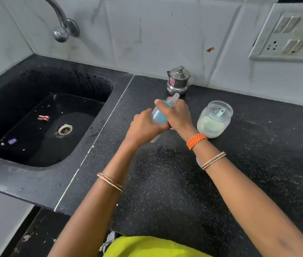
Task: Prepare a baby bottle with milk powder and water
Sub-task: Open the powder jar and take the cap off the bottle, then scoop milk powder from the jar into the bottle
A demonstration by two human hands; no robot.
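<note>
Over a speckled black counter (pixel 165 182) beside a sink (pixel 41 115) and tiled wall, both hands, left (pixel 143 127) and right (pixel 176 115), curled around the tilted baby bottle (pixel 158 115), near a powder jar (pixel 214 118) whose label was unreadable.

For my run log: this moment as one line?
left hand grips baby bottle | right hand grips its teal collar | powder jar open

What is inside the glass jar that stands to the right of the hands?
The jar has no lid and holds whitish powder in its lower half. A small teal scoop lies on top of the powder. How deep the scoop's lower end sits in the powder cannot be seen.
</note>
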